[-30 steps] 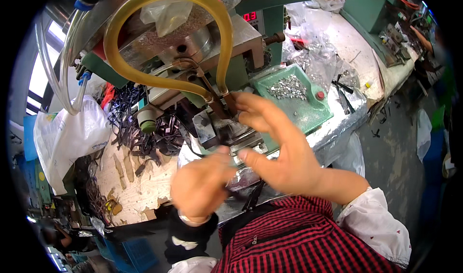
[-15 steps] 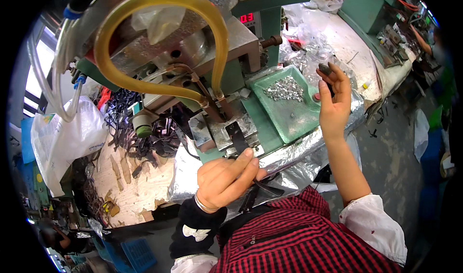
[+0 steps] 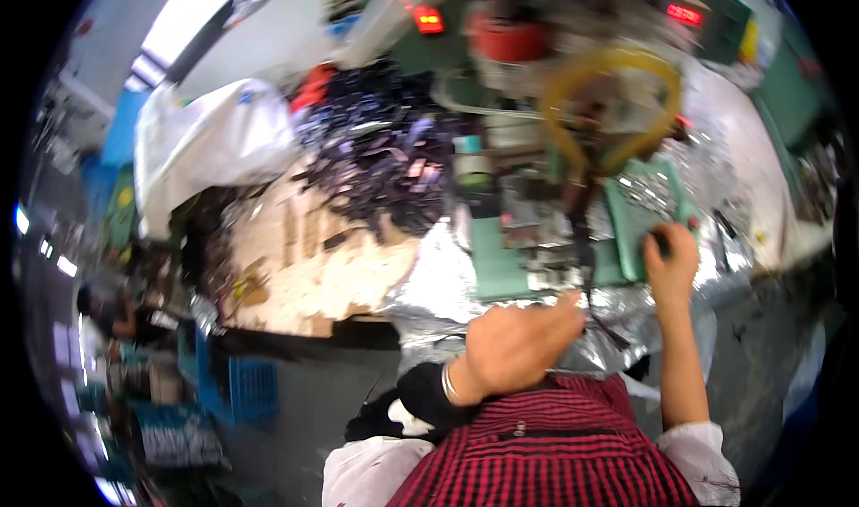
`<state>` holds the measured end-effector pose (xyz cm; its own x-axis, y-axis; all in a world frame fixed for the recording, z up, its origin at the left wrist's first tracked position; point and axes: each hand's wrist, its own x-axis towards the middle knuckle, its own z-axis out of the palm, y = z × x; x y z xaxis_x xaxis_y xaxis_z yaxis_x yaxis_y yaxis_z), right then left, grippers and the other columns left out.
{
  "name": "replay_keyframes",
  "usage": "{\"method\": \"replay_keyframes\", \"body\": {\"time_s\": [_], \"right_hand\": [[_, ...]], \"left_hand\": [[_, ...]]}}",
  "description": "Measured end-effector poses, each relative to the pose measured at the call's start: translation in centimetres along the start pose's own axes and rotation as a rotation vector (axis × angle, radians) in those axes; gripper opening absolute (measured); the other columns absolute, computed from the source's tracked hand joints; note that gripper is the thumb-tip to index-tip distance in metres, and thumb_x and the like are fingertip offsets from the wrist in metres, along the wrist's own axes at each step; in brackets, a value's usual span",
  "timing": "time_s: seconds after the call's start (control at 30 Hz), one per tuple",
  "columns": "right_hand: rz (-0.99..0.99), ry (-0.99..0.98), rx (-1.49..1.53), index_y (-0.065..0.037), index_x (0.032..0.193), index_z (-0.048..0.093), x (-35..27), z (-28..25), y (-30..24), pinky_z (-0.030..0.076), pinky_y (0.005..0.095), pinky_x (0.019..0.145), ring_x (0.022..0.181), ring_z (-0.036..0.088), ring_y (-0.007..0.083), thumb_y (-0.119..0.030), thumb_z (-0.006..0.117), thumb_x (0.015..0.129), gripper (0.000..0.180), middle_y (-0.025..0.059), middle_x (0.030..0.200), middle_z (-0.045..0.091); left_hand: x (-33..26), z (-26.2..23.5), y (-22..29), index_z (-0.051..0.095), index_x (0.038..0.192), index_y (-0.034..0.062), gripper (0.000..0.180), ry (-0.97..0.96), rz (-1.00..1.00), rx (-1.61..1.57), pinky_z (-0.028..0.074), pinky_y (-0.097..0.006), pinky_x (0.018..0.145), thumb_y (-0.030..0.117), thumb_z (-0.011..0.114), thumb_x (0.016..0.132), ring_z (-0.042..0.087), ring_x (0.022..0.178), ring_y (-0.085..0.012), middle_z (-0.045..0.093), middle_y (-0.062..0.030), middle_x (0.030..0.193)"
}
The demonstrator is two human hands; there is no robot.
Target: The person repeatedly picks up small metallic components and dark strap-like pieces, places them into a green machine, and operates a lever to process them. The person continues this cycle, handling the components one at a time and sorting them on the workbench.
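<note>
My left hand is closed at the front edge of the press. Its fingertips are against a black strap, which runs down from the machine's metal fixture and hangs past them. Over the right edge of a green tray is my right hand, fingers curled. A dark patch shows at its fingertips; blur hides what it is. Small silvery metal pieces lie heaped in the tray's far part. A yellow hose loops above the fixture.
A heap of black strap pieces covers the bench left of the press, beside a white plastic bag. Silver foil wraps the bench's front edge. A blue crate stands low at left. Another person is at far left.
The view has swung left, so the press now appears further right, and it is blurred. My right hand has gone from raised with fingers apart to curled at the tray. The left stays by the strap.
</note>
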<state>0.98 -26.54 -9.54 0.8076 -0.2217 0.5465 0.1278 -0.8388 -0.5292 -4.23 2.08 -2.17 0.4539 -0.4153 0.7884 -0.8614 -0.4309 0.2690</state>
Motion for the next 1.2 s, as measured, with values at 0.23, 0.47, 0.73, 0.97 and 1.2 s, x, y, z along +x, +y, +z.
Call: {"method": "replay_keyframes", "body": {"time_s": [0.23, 0.47, 0.73, 0.97, 1.2], "right_hand": [[0.087, 0.042, 0.255, 0.000, 0.105, 0.068, 0.3, -2.4, -1.7, 0.049, 0.0292, 0.081, 0.089, 0.064, 0.0166, -0.001, 0.064, 0.092, 0.013, 0.0071, 0.097, 0.069], [-0.007, 0.104, 0.253, -0.002, 0.096, 0.070, 2.7, 0.6, -2.7, 0.049, 0.0359, 0.079, 0.087, 0.065, 0.0301, -0.002, 0.069, 0.086, 0.010, 0.0121, 0.089, 0.068], [0.284, 0.177, 0.217, 0.000, 0.097, 0.069, -3.7, -7.4, 3.2, 0.048, 0.0297, 0.082, 0.090, 0.064, 0.0196, 0.003, 0.067, 0.086, 0.011, 0.0085, 0.095, 0.069], [-0.152, -0.051, 0.496, -0.002, 0.091, 0.071, 4.3, -5.6, -10.2, 0.049, 0.0365, 0.079, 0.084, 0.065, 0.0280, -0.001, 0.069, 0.080, 0.011, 0.0113, 0.089, 0.070], [0.098, 0.012, 0.749, 0.000, 0.109, 0.066, 3.6, -0.9, -13.1, 0.051, 0.0340, 0.082, 0.089, 0.066, 0.0234, -0.004, 0.072, 0.081, 0.029, 0.0120, 0.096, 0.067]], "left_hand": [[0.5, -13.7, -6.2, 0.072, 0.092, 0.0014, 0.012, 0.267, -0.332, 0.699, 0.047, -0.032, 0.062, -0.006, 0.070, 0.083, 0.061, 0.067, -0.0241, 0.068, -0.0091, 0.081], [-13.9, -14.8, -24.0, 0.077, 0.092, 0.0096, 0.016, -0.257, -0.712, 0.848, 0.051, -0.043, 0.076, 0.007, 0.071, 0.078, 0.063, 0.088, -0.0370, 0.063, -0.0144, 0.095], [-11.8, -15.0, -20.6, 0.064, 0.093, 0.0067, 0.010, -0.103, -0.719, 0.839, 0.049, -0.045, 0.066, 0.007, 0.067, 0.083, 0.064, 0.077, -0.0369, 0.067, -0.0144, 0.082], [-7.1, -7.6, -19.1, 0.065, 0.096, 0.0024, 0.012, 0.044, -0.626, 0.480, 0.050, -0.036, 0.062, 0.013, 0.070, 0.092, 0.066, 0.068, -0.0313, 0.069, -0.0148, 0.080], [-3.2, -4.0, -12.3, 0.066, 0.098, -0.0029, 0.010, 0.482, -0.759, -0.193, 0.048, -0.022, 0.065, 0.007, 0.062, 0.099, 0.059, 0.073, -0.0079, 0.066, -0.0018, 0.089]]}}
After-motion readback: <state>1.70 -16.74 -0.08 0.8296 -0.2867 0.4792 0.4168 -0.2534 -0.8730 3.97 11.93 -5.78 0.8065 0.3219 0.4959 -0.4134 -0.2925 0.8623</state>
